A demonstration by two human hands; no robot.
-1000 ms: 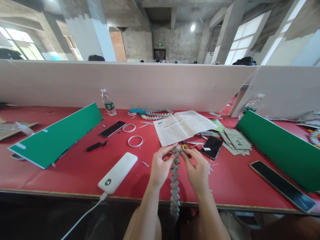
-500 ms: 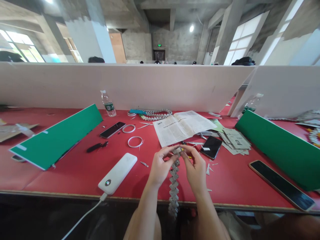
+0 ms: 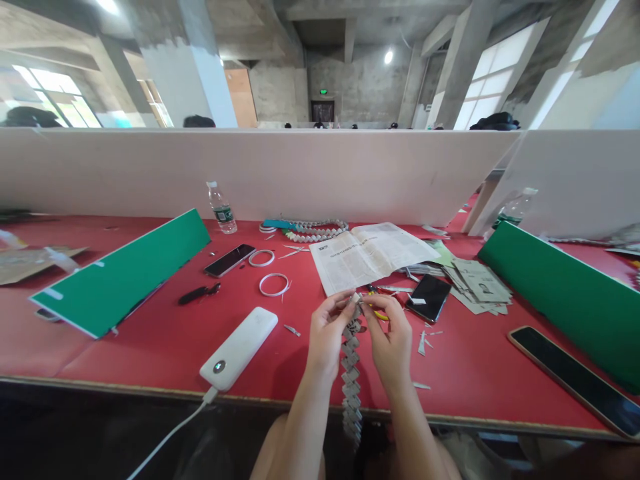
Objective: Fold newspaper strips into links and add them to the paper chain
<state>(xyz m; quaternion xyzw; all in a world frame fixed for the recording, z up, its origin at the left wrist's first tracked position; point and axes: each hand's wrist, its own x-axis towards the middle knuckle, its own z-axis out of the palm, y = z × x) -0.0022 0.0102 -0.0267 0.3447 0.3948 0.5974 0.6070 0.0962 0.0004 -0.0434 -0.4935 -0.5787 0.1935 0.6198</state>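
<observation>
A zigzag chain of folded newspaper links (image 3: 351, 373) hangs from both my hands down past the front edge of the red table (image 3: 150, 340). My left hand (image 3: 327, 333) pinches the chain's top link from the left. My right hand (image 3: 393, 337) pinches the same top end from the right, fingertips meeting those of the left. Just beyond my hands lies an open newspaper (image 3: 367, 257), and yellow-handled scissors (image 3: 377, 310) peek out behind my right fingers.
A white power bank (image 3: 239, 347) with a cable lies at my left, two white tape rings (image 3: 273, 285) beyond it. Phones (image 3: 429, 297) (image 3: 229, 260) (image 3: 580, 380) lie around. Green boards (image 3: 125, 273) (image 3: 560, 293) slant on both sides. A water bottle (image 3: 221, 208) and a finished paper chain (image 3: 313, 231) sit near the back partition.
My hands have stayed together at the chain's top, the fingers shifting slightly on the top link. The view has drifted a little to the left.
</observation>
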